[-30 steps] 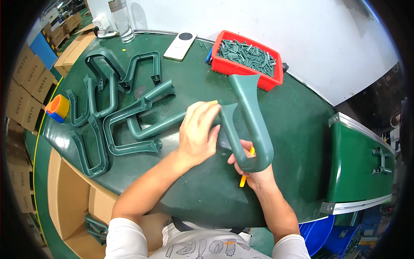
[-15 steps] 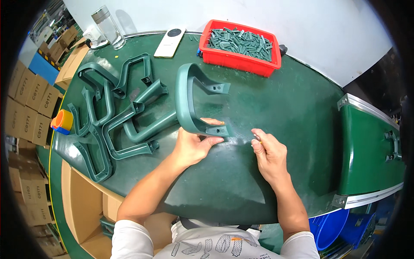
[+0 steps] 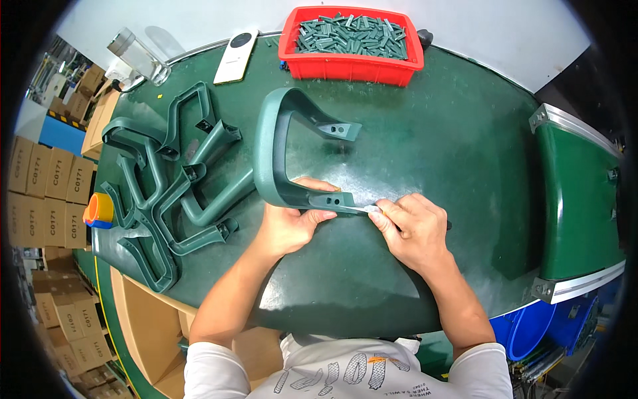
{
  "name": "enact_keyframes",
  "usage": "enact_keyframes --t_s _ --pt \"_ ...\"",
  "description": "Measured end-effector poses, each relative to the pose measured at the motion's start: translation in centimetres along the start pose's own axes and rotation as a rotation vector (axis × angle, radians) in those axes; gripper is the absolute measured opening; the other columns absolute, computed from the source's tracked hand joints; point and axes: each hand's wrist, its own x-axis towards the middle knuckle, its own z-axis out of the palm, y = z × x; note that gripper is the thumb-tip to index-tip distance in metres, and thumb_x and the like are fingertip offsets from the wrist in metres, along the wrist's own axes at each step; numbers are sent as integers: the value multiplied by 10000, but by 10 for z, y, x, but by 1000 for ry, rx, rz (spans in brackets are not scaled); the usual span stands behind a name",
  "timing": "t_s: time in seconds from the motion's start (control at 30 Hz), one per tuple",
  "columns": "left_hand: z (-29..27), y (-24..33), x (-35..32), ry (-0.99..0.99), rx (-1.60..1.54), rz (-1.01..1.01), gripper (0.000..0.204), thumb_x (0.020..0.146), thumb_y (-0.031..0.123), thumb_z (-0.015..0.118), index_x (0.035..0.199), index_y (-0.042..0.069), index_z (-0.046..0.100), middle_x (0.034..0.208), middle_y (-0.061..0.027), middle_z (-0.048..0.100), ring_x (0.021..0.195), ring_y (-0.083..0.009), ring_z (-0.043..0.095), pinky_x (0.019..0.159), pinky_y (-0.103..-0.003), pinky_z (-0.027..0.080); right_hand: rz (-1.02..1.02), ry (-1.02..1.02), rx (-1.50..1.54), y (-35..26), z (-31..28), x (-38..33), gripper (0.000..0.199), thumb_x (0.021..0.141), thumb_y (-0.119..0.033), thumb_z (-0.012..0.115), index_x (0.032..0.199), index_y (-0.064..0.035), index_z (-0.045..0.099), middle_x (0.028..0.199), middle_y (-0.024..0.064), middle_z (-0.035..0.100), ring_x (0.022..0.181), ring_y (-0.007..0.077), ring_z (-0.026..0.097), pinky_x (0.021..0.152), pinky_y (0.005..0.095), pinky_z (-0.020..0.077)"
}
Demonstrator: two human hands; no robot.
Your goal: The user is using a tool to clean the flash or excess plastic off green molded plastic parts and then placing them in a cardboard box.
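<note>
My left hand (image 3: 292, 229) is closed round the lower end of a green plastic U-shaped armrest (image 3: 271, 149), thumb in front and fingers behind. Both ends of the armrest point right, and each shows two small holes. In my right hand (image 3: 415, 229) is a slim knife (image 3: 363, 208), its pale blade reaching to the edge of the lower armrest end. The knife's dark handle end shows past the palm; the rest is hidden by the fingers. More green armrests (image 3: 149, 176) lie in a tangled pile left of my left hand.
A red bin (image 3: 352, 68) of small green strips stands at the back. Left of it are a phone (image 3: 235, 58) and a glass bottle (image 3: 141, 56). Tape rolls (image 3: 100, 209) sit at the left edge, an open carton (image 3: 149, 326) below. A green metal-edged panel (image 3: 578, 199) is at right.
My right hand has moved left, bringing the knife blade to the lower armrest end. The left hand keeps its hold on the armrest. The whole view has shifted slightly.
</note>
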Motion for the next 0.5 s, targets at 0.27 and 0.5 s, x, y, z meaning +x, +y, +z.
enact_keyframes --t_s 0.27,0.5 --pt "-5 -2 0 -43 -4 -67 304 719 78 757 969 -19 615 950 -127 658 898 -199 622 804 -315 497 12 12 0 0 2 -1 167 680 -218 745 754 -86 676 565 33 487 512 208 502 457 339 410" --pt "-3 2 2 -53 -35 -159 295 715 42 753 966 -27 613 961 -126 665 882 -181 628 791 -304 507 34 17 -37 3 8 -3 155 684 -207 742 755 -86 678 569 32 484 533 203 513 469 335 419"
